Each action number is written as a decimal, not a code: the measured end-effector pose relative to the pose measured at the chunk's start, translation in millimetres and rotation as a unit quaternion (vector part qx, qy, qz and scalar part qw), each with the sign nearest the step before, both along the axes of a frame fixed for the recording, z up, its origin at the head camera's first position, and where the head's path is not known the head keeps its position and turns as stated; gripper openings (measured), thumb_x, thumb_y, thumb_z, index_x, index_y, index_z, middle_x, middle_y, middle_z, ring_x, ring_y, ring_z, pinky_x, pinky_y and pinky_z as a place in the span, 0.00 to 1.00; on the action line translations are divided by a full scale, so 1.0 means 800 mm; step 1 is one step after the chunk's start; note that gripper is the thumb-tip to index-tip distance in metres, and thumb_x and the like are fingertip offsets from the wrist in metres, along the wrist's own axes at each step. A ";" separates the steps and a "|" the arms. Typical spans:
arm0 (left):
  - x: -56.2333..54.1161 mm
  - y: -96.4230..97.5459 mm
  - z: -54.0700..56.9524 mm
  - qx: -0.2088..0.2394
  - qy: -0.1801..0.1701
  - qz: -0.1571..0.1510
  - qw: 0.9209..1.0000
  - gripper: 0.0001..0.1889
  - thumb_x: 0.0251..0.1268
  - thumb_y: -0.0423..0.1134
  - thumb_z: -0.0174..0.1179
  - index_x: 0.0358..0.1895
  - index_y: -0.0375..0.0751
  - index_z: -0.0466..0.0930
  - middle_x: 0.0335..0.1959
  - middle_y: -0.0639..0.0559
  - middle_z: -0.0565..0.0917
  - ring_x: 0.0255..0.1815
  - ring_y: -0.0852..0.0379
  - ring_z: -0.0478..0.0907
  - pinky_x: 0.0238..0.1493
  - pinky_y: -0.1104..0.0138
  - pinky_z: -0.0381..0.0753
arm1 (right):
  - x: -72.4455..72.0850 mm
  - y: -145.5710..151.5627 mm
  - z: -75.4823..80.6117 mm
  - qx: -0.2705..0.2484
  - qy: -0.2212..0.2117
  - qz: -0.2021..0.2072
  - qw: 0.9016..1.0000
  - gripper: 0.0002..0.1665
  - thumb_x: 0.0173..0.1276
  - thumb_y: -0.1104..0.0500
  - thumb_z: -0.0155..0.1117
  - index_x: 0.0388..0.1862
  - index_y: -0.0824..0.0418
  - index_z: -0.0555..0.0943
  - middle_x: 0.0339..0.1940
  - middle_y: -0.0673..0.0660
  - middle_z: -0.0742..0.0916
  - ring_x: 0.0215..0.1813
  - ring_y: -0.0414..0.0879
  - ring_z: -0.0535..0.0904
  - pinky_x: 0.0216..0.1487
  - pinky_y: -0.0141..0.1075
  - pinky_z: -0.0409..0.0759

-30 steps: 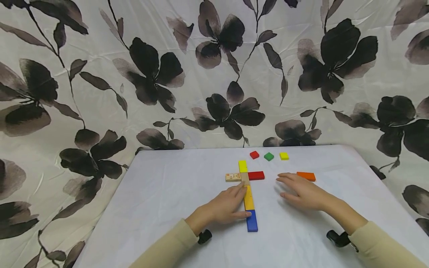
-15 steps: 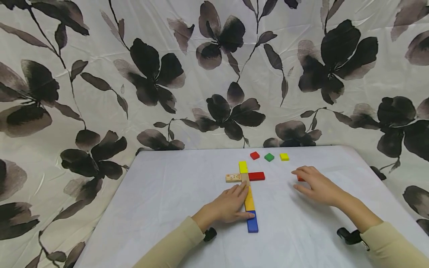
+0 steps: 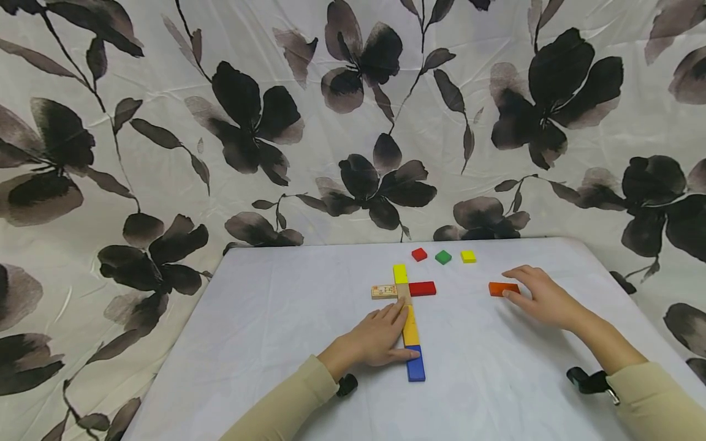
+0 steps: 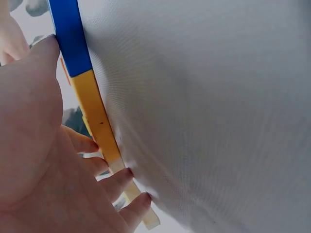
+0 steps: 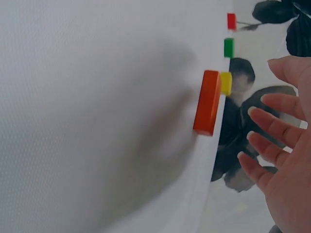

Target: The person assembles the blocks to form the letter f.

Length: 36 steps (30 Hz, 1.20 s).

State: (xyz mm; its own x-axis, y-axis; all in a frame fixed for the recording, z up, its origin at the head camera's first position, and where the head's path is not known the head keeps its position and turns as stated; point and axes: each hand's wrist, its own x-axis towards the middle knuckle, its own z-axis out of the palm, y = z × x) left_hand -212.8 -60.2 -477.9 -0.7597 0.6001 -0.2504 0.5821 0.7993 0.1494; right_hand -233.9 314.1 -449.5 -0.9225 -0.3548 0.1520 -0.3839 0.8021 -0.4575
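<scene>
Flat wooden blocks form a cross on the table. Its long arm runs from a yellow block (image 3: 399, 273) through a plain wood block (image 3: 403, 290) and an amber block (image 3: 410, 332) to a blue block (image 3: 416, 369). A printed wood block (image 3: 383, 292) and a red block (image 3: 423, 288) make the sides. My left hand (image 3: 368, 338) rests along the stem, fingers at the plain and amber blocks, thumb at the blue one (image 4: 70, 36). To the right, my right hand (image 3: 543, 299) hovers beside an orange block (image 3: 496, 289), its fingers spread and apart from that block (image 5: 207, 103).
A red piece (image 3: 419, 254), a green piece (image 3: 444, 257) and a small yellow piece (image 3: 468, 256) lie in a row near the far edge of the white table (image 3: 265, 331). Behind it hangs a flowered cloth (image 3: 469, 177). Both wrists wear black straps.
My right hand has moved right and away, passing over the orange block to its right end. The left hand stays on the stem, and the blocks lie as before.
</scene>
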 end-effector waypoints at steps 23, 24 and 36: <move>0.001 -0.001 0.001 -0.008 -0.002 -0.005 1.000 0.54 0.67 0.77 0.45 0.84 0.43 0.46 0.86 0.49 0.43 0.85 0.56 0.44 0.80 0.51 0.56 | -0.020 0.029 -0.028 -0.007 -0.036 -0.051 0.998 0.35 0.68 0.58 0.71 0.64 0.80 0.72 0.51 0.72 0.81 0.47 0.59 0.78 0.48 0.54 0.80; 0.001 -0.001 0.001 -0.009 -0.001 -0.005 1.000 0.54 0.67 0.77 0.45 0.84 0.43 0.46 0.86 0.49 0.43 0.85 0.56 0.44 0.80 0.51 0.55 | -0.021 0.030 -0.029 -0.009 -0.035 -0.051 0.998 0.35 0.67 0.59 0.72 0.63 0.81 0.72 0.49 0.72 0.81 0.46 0.58 0.78 0.47 0.53 0.79; 0.002 -0.001 0.000 -0.015 -0.002 -0.005 1.000 0.54 0.68 0.77 0.44 0.84 0.42 0.45 0.86 0.49 0.42 0.85 0.54 0.44 0.80 0.50 0.55 | -0.033 0.032 -0.040 -0.033 -0.045 -0.097 0.994 0.20 0.69 0.61 0.69 0.50 0.78 0.80 0.36 0.61 0.85 0.38 0.52 0.78 0.41 0.44 0.78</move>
State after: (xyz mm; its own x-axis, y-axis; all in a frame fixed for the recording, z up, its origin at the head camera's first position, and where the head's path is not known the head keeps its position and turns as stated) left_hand -211.6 -61.2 -478.1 -0.7519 0.6003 -0.2725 0.5902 0.7971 0.1275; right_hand -260.3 340.0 -481.7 -0.9836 -0.1603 0.0832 -0.1797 0.8240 -0.5374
